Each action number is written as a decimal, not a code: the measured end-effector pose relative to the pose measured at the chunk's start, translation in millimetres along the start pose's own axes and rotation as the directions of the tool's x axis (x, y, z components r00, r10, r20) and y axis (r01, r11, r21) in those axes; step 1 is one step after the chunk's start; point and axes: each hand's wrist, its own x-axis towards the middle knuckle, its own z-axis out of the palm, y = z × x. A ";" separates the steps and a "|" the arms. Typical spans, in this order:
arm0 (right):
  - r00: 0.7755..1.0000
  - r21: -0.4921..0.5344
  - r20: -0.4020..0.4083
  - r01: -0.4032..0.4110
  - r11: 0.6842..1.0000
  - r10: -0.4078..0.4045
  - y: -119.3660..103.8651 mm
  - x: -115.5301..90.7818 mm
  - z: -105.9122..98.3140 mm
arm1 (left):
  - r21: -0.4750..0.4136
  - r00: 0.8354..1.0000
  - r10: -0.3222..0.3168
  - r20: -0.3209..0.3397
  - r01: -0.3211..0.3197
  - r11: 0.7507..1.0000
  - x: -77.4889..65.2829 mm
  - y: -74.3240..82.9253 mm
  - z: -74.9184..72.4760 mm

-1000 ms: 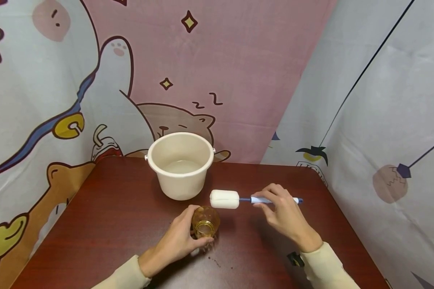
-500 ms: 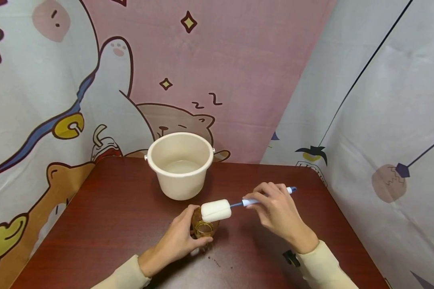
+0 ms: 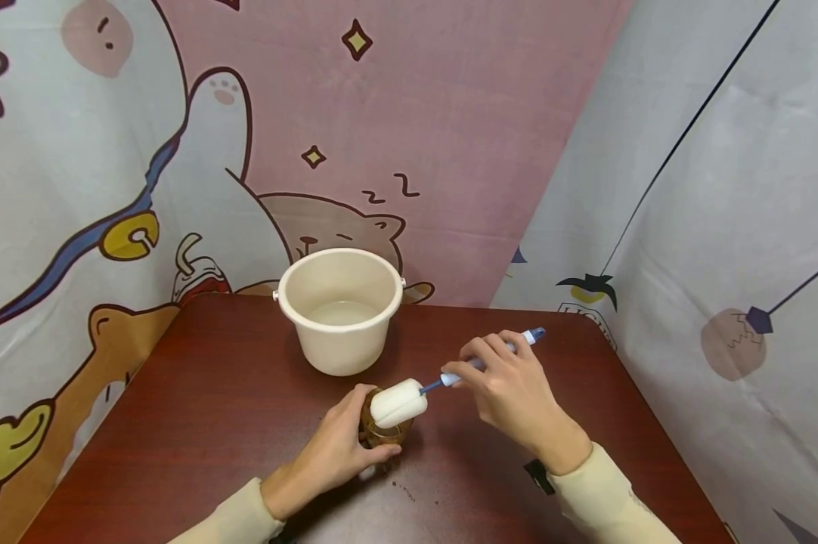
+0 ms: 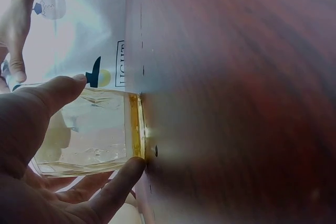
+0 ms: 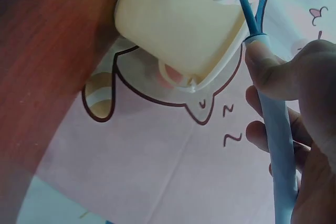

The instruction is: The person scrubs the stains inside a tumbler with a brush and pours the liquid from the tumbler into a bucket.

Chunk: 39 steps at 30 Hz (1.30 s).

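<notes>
Standing on the table, an amber glass cup point(image 3: 390, 436) is gripped by my left hand point(image 3: 337, 442), fingers and thumb around its sides. The left wrist view shows the clear faceted wall of the cup point(image 4: 100, 135) and its thick base. My right hand point(image 3: 514, 389) holds a bottle brush by its pale blue handle point(image 5: 281, 145). The brush's white sponge head point(image 3: 398, 403) slants down to the left over the cup's mouth and hides much of it. Whether the sponge touches the rim I cannot tell.
A cream bucket point(image 3: 341, 351) stands behind the cup, toward the back of the reddish-brown table point(image 3: 212, 400). Small dark specks point(image 3: 405, 493) lie in front of the cup. A printed cloth point(image 3: 463, 151) hangs behind and beside the table.
The right hand has moved left, tilting the bottle brush so its sponge head swings down from the cup's right side to over its mouth. The left hand and cup have stayed put.
</notes>
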 end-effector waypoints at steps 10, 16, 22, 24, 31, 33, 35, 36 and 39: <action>0.991 -0.101 0.034 0.129 0.987 -0.126 -7.6 20.4 -4.2 | -0.001 1.000 0.011 0.005 -0.011 1.000 0.8 -1.1 -0.3; 0.980 -0.160 0.070 0.197 0.967 -0.188 -12.5 30.0 -4.0 | -0.006 1.000 0.022 0.007 -0.022 1.000 1.0 -0.7 -0.8; 0.959 -0.238 0.096 0.283 0.929 -0.267 -21.5 38.7 -3.8 | -0.019 1.000 0.023 0.004 -0.023 1.000 1.2 -0.1 -0.3; 0.952 -0.262 0.094 0.307 0.915 -0.293 -25.0 41.2 -3.0 | -0.019 1.000 0.019 0.003 -0.019 1.000 1.1 -0.3 0.2; 0.929 -0.302 0.133 0.371 0.878 -0.346 -39.3 48.3 0.2 | -0.004 1.000 0.010 0.008 -0.010 1.000 0.3 -1.4 0.7; 0.924 -0.306 0.160 0.380 0.873 -0.346 -42.5 49.9 0.7 | -0.004 1.000 0.001 0.016 0.000 1.000 0.3 -1.9 0.7; 0.921 -0.301 0.178 0.385 0.872 -0.346 -44.9 51.4 1.5 | -0.003 1.000 -0.003 0.020 0.004 1.000 0.4 -2.2 0.3; 0.920 -0.299 0.181 0.389 0.871 -0.349 -45.7 52.1 1.8 | -0.001 1.000 -0.001 0.020 0.001 1.000 0.5 -2.6 0.3; 0.912 -0.291 0.187 0.407 0.866 -0.365 -47.5 55.0 3.2 | 0.003 1.000 0.012 0.014 -0.012 1.000 1.1 -3.2 0.2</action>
